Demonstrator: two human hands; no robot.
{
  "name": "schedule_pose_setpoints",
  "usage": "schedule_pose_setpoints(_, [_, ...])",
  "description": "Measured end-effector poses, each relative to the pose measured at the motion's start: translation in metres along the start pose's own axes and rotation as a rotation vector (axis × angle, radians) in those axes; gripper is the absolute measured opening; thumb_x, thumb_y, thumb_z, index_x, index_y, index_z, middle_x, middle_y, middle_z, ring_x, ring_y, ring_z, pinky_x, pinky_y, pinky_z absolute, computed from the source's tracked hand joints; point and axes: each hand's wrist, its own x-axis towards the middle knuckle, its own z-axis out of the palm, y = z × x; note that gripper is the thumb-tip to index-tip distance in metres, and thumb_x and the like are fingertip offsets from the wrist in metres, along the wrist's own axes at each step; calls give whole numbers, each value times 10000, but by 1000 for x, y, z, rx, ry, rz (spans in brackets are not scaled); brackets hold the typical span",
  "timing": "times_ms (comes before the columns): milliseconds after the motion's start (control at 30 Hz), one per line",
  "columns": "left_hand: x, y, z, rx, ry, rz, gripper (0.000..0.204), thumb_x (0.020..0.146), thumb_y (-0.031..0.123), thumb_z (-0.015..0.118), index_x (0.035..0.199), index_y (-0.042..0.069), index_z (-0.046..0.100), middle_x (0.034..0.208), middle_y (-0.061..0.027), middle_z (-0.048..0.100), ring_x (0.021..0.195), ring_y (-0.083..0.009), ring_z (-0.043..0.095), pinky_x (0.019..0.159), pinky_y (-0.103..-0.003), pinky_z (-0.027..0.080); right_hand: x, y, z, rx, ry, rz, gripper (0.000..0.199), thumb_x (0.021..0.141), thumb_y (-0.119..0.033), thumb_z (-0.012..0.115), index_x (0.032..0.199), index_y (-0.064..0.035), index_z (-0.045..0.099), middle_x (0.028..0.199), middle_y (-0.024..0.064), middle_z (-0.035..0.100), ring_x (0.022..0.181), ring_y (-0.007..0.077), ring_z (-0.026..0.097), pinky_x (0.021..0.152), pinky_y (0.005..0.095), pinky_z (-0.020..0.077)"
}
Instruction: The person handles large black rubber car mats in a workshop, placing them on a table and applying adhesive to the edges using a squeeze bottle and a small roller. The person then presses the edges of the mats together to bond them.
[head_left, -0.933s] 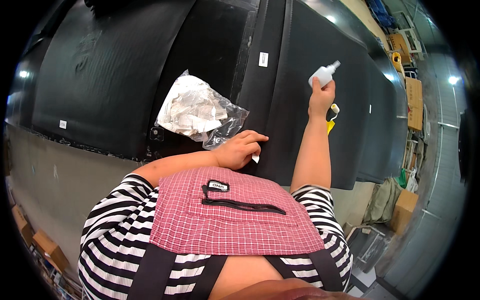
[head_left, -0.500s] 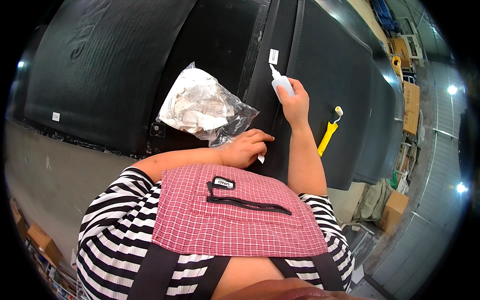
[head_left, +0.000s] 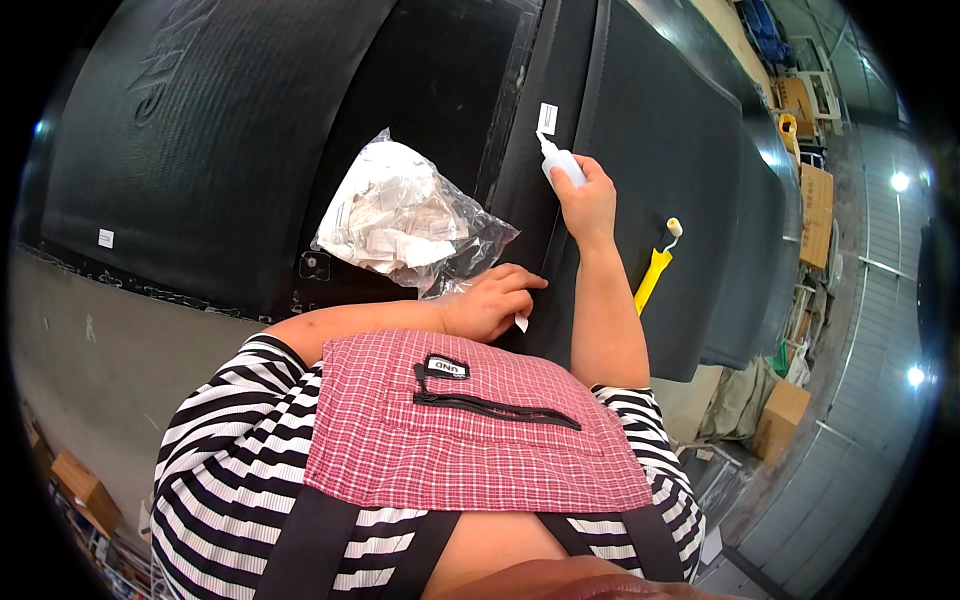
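Observation:
My right hand (head_left: 588, 200) is closed round a white squeeze bottle (head_left: 564, 166). The bottle's thin nozzle points up and away, its tip by the left edge of a small white label (head_left: 548, 119) on the black sheet (head_left: 650, 150). Nearer to me, my left hand (head_left: 494, 303) rests low over the sheet with the index finger stretched out. A small white slip (head_left: 521, 323) shows from beneath its curled fingers. Beside that hand, a clear plastic bag (head_left: 395, 215) full of white labels lies on the black surface.
A small paint roller with a yellow handle (head_left: 654, 280) lies right of my right forearm. Another white label (head_left: 106, 238) sits on the black sheet at far left. Cardboard boxes (head_left: 815, 215) stand along the right side, beyond the sheets.
The bottle in my right hand has shifted very slightly toward the left and nearer me. My left hand stays in place with the slip.

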Motion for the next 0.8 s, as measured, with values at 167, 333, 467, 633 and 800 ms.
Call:
schedule_pose_setpoints(167, [0,1,-1,-2,4,0,239,705,-80,649,893,55,587,1348,-182,569,1237,-369,526,1034,-447,455,0,5,3,56,64,26,380,846,-274,717,1123,-15,695,1024,209,727,944,363,702,851,411,531])
schedule_pose_setpoints(333, [0,1,-1,-5,-3,-10,243,705,-84,650,896,57,593,1350,-177,565,1244,-362,522,1044,-445,449,-2,9,4,155,53,73,375,839,-252,725,1124,-10,698,1013,198,732,931,347,705,846,397,530])
schedule_pose_setpoints(467, [0,1,-1,-3,-3,-10,241,710,-86,647,898,56,594,1349,-176,565,1247,-360,520,1047,-445,448,-5,1,0,118,3,-8,380,836,-268,722,1112,-7,710,1006,199,734,936,338,707,848,392,530])
schedule_pose_setpoints(633, [0,0,0,-13,12,-4,238,708,-83,647,894,56,596,1341,-178,570,1238,-362,527,1038,-444,454,0,3,2,60,11,30,399,835,-286,716,1114,-2,709,1010,198,735,937,324,709,850,383,529])
schedule_pose_setpoints(800, [-1,-1,2,-13,23,-7,231,709,-82,644,888,55,596,1335,-177,574,1236,-363,530,1035,-443,456,4,6,4,128,13,96,400,838,-275,723,1120,7,700,1019,195,733,938,326,708,849,382,529])
